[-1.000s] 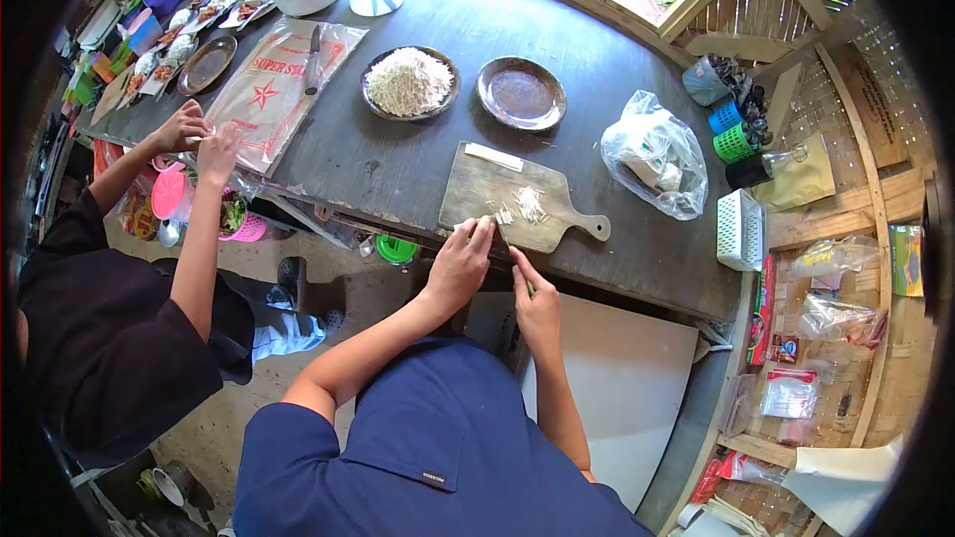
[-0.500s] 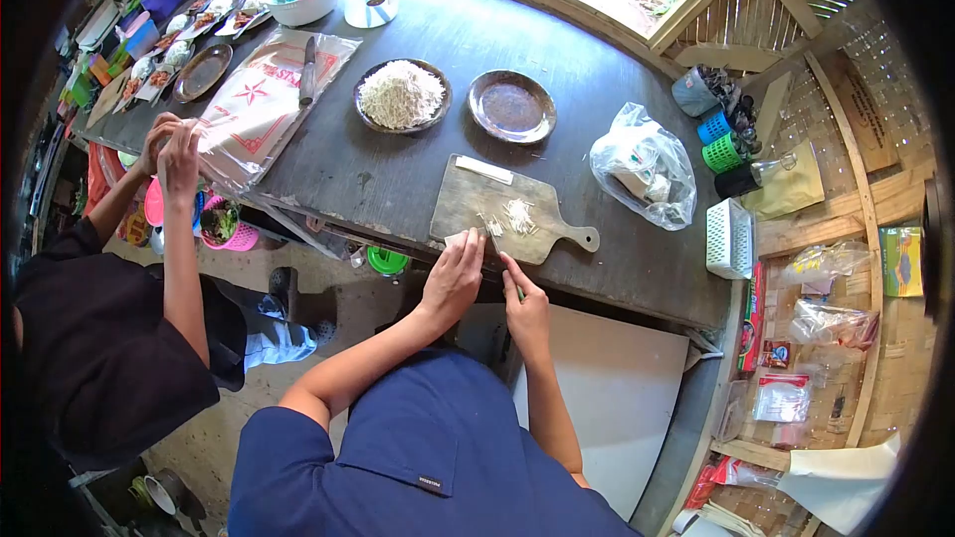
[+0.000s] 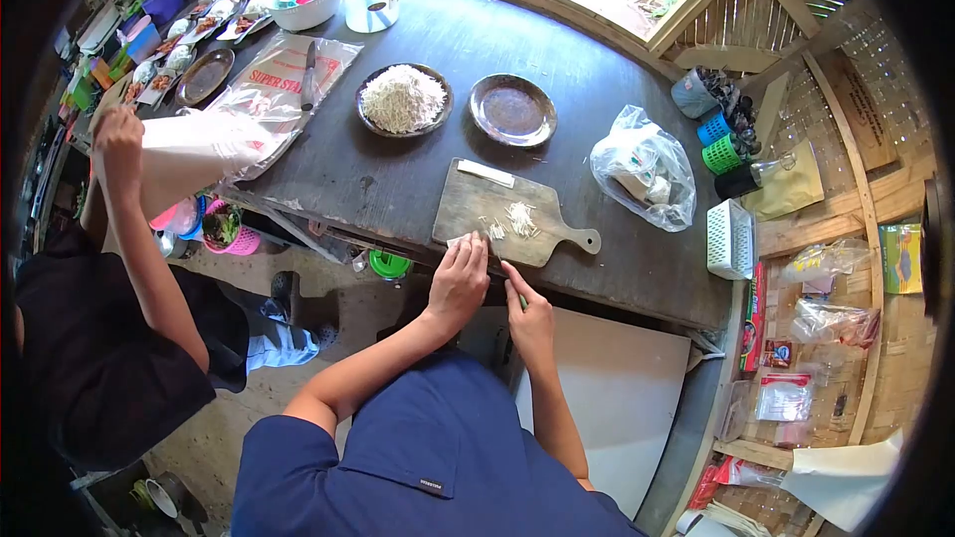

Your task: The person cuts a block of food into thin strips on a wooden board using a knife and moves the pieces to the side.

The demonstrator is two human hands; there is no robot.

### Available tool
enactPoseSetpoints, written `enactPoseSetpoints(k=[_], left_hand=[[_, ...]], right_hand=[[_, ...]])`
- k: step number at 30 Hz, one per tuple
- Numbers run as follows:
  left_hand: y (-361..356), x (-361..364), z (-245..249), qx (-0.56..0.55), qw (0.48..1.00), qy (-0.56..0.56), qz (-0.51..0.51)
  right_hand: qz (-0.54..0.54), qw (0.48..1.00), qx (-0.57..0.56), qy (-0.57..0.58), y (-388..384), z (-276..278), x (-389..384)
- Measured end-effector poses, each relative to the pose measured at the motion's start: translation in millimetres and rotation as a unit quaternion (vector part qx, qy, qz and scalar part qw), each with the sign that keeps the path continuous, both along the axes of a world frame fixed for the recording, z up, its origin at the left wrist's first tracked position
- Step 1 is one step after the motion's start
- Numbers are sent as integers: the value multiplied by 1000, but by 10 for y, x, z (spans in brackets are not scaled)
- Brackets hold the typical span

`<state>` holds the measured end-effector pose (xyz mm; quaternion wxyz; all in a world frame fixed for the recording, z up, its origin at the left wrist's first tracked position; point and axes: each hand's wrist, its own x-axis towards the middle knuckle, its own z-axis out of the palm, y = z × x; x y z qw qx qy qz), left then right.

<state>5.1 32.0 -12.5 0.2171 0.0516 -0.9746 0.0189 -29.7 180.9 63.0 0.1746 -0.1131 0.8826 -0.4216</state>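
My left hand [image 3: 459, 283] is at the near left edge of a wooden cutting board [image 3: 545, 201], its fingers pressed together on a pale strip that they mostly cover. In my right hand [image 3: 530, 316] is a knife with a green handle [image 3: 522, 300]; its blade is hard to make out beside my left fingertips. Thin white shreds [image 3: 520, 219] lie in a small heap on the board, close to my fingers. A thick white strip [image 3: 485, 173] rests along the board's far edge. Beyond the board stands a dark bowl heaped with white shreds [image 3: 402, 97].
A brown plate [image 3: 512, 107] stands behind the board. To its right sits a clear plastic bag [image 3: 647, 174] with pale contents. A large knife [image 3: 308, 75] lies on printed wrapping paper [image 3: 274, 75]. At left, a co-worker's hand [image 3: 119, 154] holds a sheet of paper.
The co-worker's hands have moved left, lifting a paper sheet off the stack. My hands stay at almost the same spot by the board's near edge.
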Motion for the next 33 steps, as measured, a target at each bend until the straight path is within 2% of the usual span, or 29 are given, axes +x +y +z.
enactPoseSetpoints(k=[1, 3, 6, 7, 9, 13, 16, 19, 25, 28, 30, 33], left_hand=[[12, -1, -14, 2, 1000, -3, 1], [47, 0, -61, 36, 999, -9, 9], [34, 4, -35, 65, 998, -15, 4], [27, -7, -38, 60, 998, -4, 1], [13, -12, 4, 54, 999, -1, 2], [23, -14, -4, 62, 998, -4, 4], [23, -37, -15, 85, 996, 7, 0], [3, -30, 16, 53, 999, 5, 1], [9, -46, -22, 53, 998, 17, 8], [-32, -72, -54, 55, 998, 18, -3], [-34, -51, -41, 44, 999, 21, -10], [-105, -66, -37, 34, 999, 32, -12]], right_hand=[[1, 1000, 2, -3, 1, -126, -18], [15, 987, -85, 133, -14, -480, -99], [-13, 1000, 17, -19, -83, -136, -122], [-12, 1000, 16, -20, -49, -172, -111], [8, 993, -94, 69, 26, -262, -54], [11, 994, -69, 88, 51, -324, -9], [4, 998, -36, 55, -6, -301, -28], [-6, 999, -33, 11, -12, -153, -67], [7, 997, -41, 68, 52, -255, -3], [5, 998, -70, 8, -29, -361, -159], [6, 997, -76, 9, -41, -335, -166], [-3, 1000, -5, 19, -29, -140, -49]])
